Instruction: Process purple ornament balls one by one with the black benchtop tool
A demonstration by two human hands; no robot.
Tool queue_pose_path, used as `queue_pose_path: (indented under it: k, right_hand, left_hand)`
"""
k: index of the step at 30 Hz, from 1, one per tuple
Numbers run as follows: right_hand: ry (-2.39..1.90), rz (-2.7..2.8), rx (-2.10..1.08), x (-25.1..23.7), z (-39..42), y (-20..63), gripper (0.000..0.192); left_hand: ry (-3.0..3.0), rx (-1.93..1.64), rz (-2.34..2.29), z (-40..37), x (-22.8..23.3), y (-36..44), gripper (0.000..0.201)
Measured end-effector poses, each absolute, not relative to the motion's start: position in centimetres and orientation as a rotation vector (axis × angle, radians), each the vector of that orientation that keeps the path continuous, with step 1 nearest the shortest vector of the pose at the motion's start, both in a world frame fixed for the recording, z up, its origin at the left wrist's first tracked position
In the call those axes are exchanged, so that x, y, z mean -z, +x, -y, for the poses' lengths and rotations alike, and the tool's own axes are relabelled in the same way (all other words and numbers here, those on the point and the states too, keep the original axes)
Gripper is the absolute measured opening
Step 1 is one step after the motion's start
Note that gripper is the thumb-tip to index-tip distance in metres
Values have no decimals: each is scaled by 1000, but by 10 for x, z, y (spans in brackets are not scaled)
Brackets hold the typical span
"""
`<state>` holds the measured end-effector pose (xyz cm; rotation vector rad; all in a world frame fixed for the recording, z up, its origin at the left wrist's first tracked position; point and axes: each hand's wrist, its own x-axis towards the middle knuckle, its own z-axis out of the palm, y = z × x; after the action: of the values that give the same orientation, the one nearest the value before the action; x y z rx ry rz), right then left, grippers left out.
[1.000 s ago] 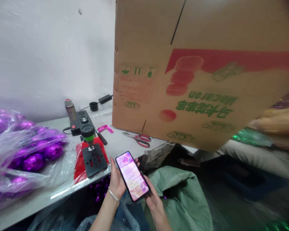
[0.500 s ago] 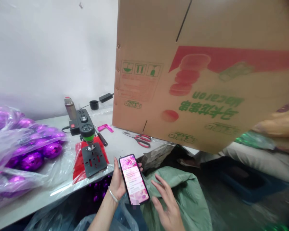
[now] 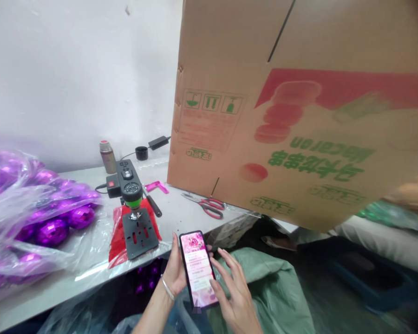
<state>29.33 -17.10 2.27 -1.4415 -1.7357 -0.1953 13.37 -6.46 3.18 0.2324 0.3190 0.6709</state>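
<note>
Head view: left hand (image 3: 177, 273) grips the phone (image 3: 198, 269) upright just off the table (image 3: 181, 215) edge. Right hand (image 3: 235, 292), which had lifted clear, is back with fingers spread, fingertips touching the screen, so scrolling goes on.

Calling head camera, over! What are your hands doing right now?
Left hand gripping phone upright. Right hand open, fingertips at the lit screen. Nothing blocking; press tool and scissors sit apart on the table.
</note>
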Motion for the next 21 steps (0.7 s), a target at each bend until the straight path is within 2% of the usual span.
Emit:
queue_pose_path:
  k: [8,21]
  right_hand:
    - [-1433,1773,118,-23,167,288,41]
    - [-1324,1986,55,-5,217,313,37]
  left_hand:
    - [240,-664,-313,67,-33,134,88]
    - [173,-673,-325,59,-28,132,89]
